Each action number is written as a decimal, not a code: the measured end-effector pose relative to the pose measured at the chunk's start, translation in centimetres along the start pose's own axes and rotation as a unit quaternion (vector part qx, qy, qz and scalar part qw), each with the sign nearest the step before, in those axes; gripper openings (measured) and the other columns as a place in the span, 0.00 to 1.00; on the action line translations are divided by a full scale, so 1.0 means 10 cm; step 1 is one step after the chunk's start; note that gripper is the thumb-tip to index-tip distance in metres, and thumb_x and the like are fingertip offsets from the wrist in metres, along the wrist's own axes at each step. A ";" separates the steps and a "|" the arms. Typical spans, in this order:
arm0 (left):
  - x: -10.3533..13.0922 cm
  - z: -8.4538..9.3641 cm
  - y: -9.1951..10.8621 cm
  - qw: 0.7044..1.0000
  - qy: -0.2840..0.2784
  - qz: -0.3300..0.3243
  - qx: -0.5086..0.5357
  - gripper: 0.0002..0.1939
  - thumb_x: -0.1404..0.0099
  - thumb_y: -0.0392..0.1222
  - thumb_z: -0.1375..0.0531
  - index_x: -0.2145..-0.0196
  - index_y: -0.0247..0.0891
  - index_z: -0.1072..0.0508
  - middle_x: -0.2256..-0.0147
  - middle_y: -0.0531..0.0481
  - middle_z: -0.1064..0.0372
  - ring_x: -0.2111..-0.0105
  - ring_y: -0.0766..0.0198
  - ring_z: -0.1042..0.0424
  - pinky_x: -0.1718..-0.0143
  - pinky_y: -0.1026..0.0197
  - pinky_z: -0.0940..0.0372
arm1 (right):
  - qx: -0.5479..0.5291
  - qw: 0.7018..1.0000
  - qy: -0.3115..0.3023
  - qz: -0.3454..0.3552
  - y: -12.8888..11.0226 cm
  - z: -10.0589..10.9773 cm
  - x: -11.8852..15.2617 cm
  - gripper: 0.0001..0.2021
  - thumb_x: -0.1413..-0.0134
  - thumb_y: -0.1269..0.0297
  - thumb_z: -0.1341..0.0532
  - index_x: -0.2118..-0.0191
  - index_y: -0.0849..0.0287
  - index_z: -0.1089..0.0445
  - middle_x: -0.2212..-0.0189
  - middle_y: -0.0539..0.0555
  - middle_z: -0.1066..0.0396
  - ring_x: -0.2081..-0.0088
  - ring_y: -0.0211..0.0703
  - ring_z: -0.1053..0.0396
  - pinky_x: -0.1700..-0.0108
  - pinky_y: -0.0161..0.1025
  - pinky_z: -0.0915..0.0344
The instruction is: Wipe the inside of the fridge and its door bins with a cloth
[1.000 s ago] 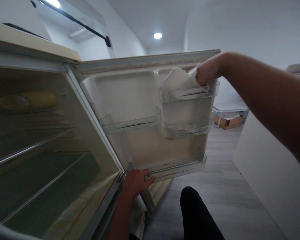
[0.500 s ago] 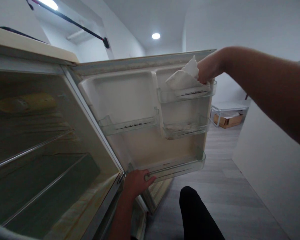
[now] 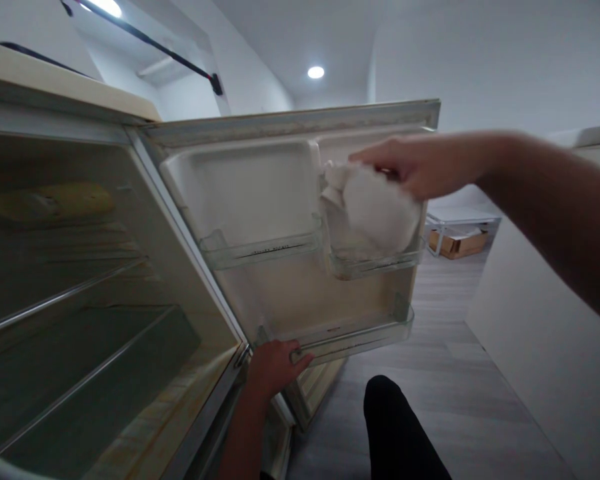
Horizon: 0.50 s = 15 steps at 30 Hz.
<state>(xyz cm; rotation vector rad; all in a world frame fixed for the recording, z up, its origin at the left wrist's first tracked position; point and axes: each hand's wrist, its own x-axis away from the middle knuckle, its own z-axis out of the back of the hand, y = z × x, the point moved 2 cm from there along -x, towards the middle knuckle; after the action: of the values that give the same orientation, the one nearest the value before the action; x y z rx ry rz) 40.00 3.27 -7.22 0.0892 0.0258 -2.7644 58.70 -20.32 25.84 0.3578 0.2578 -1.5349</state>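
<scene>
A white cloth (image 3: 380, 207) hangs bunched and blurred from my right hand (image 3: 405, 160), whose fingers are closed on it. Both are in front of the upper right part of the open fridge door (image 3: 245, 180), where the cloth covers much of the upper right shelf area. My left hand (image 3: 277, 367) grips the left end of the clear bottom door shelf (image 3: 360, 343), fingers and thumb over its rim. A clear middle right shelf (image 3: 375, 265) lies just below the cloth. Another clear shelf (image 3: 265, 252) crosses the door's left half.
At left is the stained fridge interior (image 3: 175, 233) with glass shelves and a yellowish lamp cover (image 3: 55, 202). A lower door (image 3: 313, 393) stands ajar below. My dark-clad knee (image 3: 385, 407) is over the grey floor. A cardboard box (image 3: 457, 243) sits beneath a low white table (image 3: 463, 215).
My right hand has come left and slightly down with the cloth, away from the upper right door shelf. My left hand keeps its place on the bottom shelf.
</scene>
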 end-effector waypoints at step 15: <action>-0.04 0.02 0.05 1.000 0.002 0.008 0.009 0.29 0.32 0.68 0.50 0.58 0.45 0.20 0.66 0.43 0.21 0.60 0.49 0.22 0.58 0.51 0.33 | 0.080 0.982 0.170 -0.002 0.12 -0.43 0.07 0.11 0.41 0.55 0.40 0.61 0.59 0.31 0.55 0.56 0.30 0.60 0.45 0.33 0.58 0.41 0.37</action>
<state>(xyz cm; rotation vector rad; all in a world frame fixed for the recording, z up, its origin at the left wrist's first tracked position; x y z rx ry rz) 40.54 2.93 -7.01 0.1004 0.0020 -2.7489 60.17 -19.28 21.68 0.7496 0.4035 -1.4965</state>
